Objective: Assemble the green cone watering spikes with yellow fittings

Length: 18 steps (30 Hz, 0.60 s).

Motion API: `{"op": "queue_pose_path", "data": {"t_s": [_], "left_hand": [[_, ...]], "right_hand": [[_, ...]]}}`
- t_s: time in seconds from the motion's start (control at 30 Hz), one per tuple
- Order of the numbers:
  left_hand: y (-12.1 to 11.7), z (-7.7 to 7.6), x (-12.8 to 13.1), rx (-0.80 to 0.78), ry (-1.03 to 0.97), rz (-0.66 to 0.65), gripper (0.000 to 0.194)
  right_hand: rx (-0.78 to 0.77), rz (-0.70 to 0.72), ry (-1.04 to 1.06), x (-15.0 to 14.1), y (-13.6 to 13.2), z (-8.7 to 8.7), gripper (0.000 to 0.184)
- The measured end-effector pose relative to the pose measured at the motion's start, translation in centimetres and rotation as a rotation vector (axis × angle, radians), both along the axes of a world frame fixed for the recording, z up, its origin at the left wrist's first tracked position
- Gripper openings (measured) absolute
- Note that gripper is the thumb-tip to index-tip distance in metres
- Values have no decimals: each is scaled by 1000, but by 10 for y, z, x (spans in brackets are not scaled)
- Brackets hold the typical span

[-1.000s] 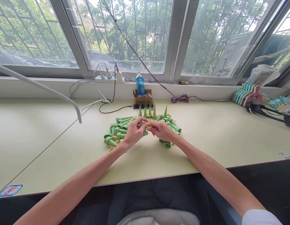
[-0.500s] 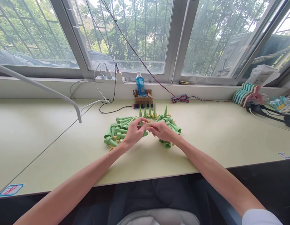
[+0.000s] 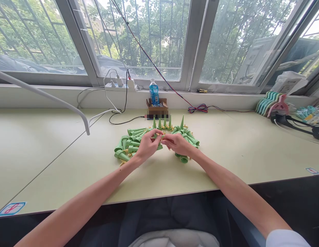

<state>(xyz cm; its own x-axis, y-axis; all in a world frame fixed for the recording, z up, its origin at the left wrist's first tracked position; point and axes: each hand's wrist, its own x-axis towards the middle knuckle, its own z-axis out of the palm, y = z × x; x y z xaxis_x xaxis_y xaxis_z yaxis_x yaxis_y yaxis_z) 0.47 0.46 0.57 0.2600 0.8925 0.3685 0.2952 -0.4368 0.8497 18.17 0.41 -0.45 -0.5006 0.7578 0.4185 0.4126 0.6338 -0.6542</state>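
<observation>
A green plastic watering spike is gripped between the thumb and fingers of my left hand, partly covered by them. Meeting it from the right, my right hand has its fingertips pinched together at the spike's side, near a small yellow piece; the exact contact is hidden. Left of my hands lies a pile of similar green spikes with yellow valves. A second pile is beside my right hand. Behind my fingers, several spikes stand upright on the table, points up.
On the pale table, a small cardboard box with a blue bottle stands at the back. Coiled red and black wire lies right of it. A white cable arm hangs at left. Headphones and hangers are far right.
</observation>
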Motion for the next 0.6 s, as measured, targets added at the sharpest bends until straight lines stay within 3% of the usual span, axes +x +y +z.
{"op": "queue_pose_path", "data": {"t_s": [0.4,0.6], "left_hand": [[-1,1,0,4,-4,-14,20],[0,-1,0,-7,-22,-9,20]], "right_hand": [[-4,-29,-24,0,-1,2,41],[30,-34,9,-1,-1,2,22]]}}
